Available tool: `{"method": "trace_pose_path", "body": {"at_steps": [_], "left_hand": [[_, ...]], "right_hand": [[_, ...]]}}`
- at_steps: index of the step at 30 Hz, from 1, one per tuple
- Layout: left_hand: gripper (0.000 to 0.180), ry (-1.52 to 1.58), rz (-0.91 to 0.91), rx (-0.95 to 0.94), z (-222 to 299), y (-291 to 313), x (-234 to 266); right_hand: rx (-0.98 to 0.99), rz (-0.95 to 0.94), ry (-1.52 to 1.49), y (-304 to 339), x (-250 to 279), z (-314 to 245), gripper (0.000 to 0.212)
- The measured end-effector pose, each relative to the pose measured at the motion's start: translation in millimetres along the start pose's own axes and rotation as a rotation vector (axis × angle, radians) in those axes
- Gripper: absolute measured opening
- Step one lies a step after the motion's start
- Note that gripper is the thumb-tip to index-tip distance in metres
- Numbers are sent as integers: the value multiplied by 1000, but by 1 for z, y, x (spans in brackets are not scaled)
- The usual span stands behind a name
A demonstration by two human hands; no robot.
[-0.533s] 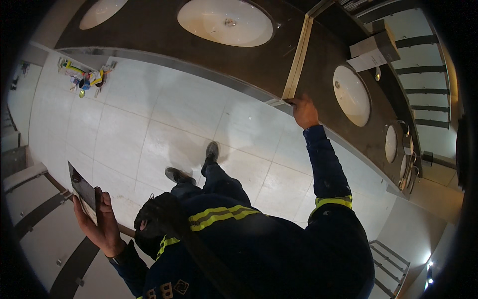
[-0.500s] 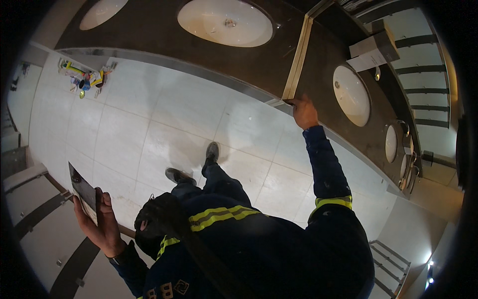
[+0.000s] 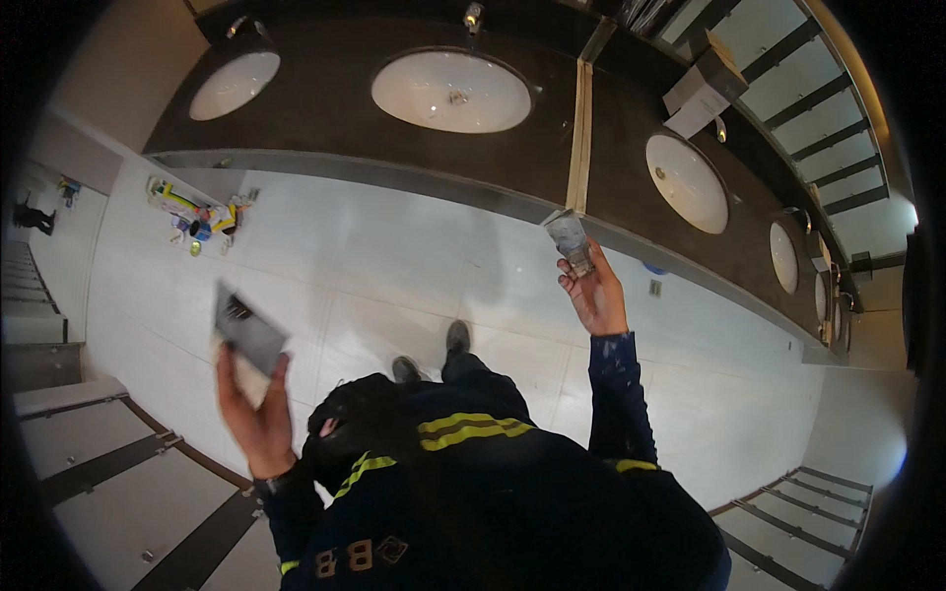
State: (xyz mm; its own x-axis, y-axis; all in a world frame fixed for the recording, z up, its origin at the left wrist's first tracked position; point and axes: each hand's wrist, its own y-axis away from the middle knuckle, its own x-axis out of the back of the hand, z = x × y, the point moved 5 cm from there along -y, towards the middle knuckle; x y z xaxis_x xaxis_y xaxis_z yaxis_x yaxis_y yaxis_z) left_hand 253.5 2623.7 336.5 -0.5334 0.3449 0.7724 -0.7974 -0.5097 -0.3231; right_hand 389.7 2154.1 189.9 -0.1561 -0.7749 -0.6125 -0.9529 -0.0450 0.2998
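Observation:
My left hand (image 3: 258,419) grips a flat, grey, sharp-cornered plate (image 3: 254,333) from below; a small dark lump lies on its face. My right hand (image 3: 598,295) is raised just in front of the counter edge, fingers closed on a small scraper (image 3: 569,243) with a smeared grey metal blade. Behind that blade, a pale joint strip (image 3: 581,138) runs across the dark countertop (image 3: 335,118) from the back to the front edge. Whether the blade touches the edge I cannot tell. The grip end of the scraper is hidden in my palm.
White oval basins (image 3: 448,94) are set in the counter, with chrome taps (image 3: 473,17) behind. A cardboard box (image 3: 708,84) sits by the right-hand basin. Assorted bags and cans (image 3: 202,222) lie on the tiled floor (image 3: 394,261) at left. Cubicle panels (image 3: 128,473) stand lower left.
My right hand has drawn back from the counter edge and turned palm up, showing the scraper. My left hand has moved right with the plate, and the view has shifted.

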Motion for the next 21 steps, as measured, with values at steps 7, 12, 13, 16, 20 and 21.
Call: {"method": "trace_pose_path", "body": {"at_steps": [7, 12, 13, 16, 20, 21], "left_hand": [[38, 1680, -719, 506, 88, 0, -46], [38, 1711, -959, 477, 129, 13, -29], [38, 1740, -992, 487, 132, 15, -26], [39, 1777, -1062, 503, 131, 15, -12], [41, 1675, -1109, 508, 114, 18, 4], [41, 1648, -1119, 502, 112, 20, 10]], "right_hand": [[214, -307, -278, 82, -170, 1, 43], [400, -416, -122, 134, -228, 25, 46], [455, -439, -75, 139, -228, 31, 45], [591, -441, 245, 139, -225, 30, 40], [664, -457, 633, 140, -247, 24, 36], [652, -473, 732, 138, -252, 26, 34]]}}
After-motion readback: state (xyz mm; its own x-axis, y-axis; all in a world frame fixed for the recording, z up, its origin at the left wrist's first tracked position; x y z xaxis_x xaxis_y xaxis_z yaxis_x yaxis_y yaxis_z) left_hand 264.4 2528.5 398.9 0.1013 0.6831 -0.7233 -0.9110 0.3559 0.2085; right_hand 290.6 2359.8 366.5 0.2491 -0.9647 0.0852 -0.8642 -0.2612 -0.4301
